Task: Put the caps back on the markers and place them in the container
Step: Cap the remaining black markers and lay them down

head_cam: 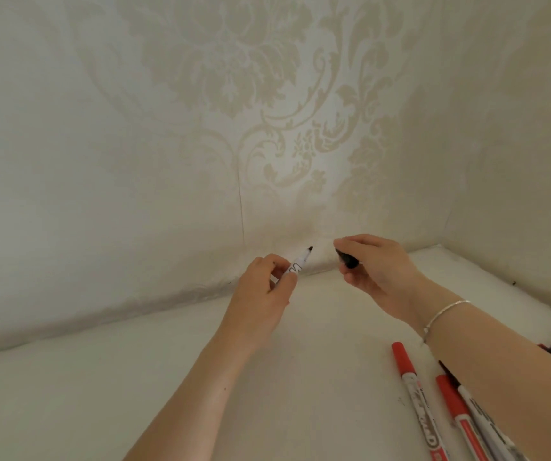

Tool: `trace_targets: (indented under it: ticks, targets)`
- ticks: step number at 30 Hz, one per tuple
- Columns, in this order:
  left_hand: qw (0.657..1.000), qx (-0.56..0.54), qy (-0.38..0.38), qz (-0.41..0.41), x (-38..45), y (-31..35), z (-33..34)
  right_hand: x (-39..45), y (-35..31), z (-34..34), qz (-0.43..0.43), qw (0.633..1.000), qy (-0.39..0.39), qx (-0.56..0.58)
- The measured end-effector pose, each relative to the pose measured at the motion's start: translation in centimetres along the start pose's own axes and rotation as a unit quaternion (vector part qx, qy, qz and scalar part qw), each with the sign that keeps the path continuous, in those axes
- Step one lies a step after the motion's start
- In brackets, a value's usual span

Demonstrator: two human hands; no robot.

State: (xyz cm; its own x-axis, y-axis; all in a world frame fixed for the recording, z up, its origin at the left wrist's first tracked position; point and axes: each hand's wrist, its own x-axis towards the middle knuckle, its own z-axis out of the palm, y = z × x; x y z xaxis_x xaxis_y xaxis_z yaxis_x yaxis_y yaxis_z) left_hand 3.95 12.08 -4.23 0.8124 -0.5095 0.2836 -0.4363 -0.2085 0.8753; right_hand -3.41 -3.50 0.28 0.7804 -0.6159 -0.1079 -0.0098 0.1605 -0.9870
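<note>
Cream damask wallpaper point(267, 94) backs a pale tabletop point(300, 361) set into a corner of the room. Against it, the left hand point(260, 294) pinches a white marker point(295, 264), its bare black tip angled up and to the right. Just right of that tip, apart from it, the right hand point(377, 267) curls its fingers round a black cap point(347, 259), open end toward the tip. If the cap comes in off-line, the tip could smear ink on the fingers or the wall close behind — or the cap may seat only halfway. Nearer than the held marker, to its right, two red-capped markers point(410, 384) and a black-tipped one point(467, 397) lie on the tabletop. No container is clearly visible — something dark and red at the right edge cannot be identified.
</note>
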Motion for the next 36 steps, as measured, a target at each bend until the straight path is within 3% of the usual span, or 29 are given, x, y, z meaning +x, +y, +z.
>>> trace_targets:
  ticks: [6,18,36]
  targets:
    - [1.0,0.001,-0.008,-0.006,-0.3,0.1,0.1,0.4,-0.2,0.6,-0.002,1.0,-0.028,0.015]
    - [1.0,-0.017,-0.02,-0.008,-0.4,0.3,0.1,0.9,-0.4,0.9,-0.023,0.997,0.01,0.072]
    - [0.998,0.025,-0.041,0.042,-0.7,0.0,0.3,0.3,-0.6,2.6,-0.106,0.986,-0.01,-0.127]
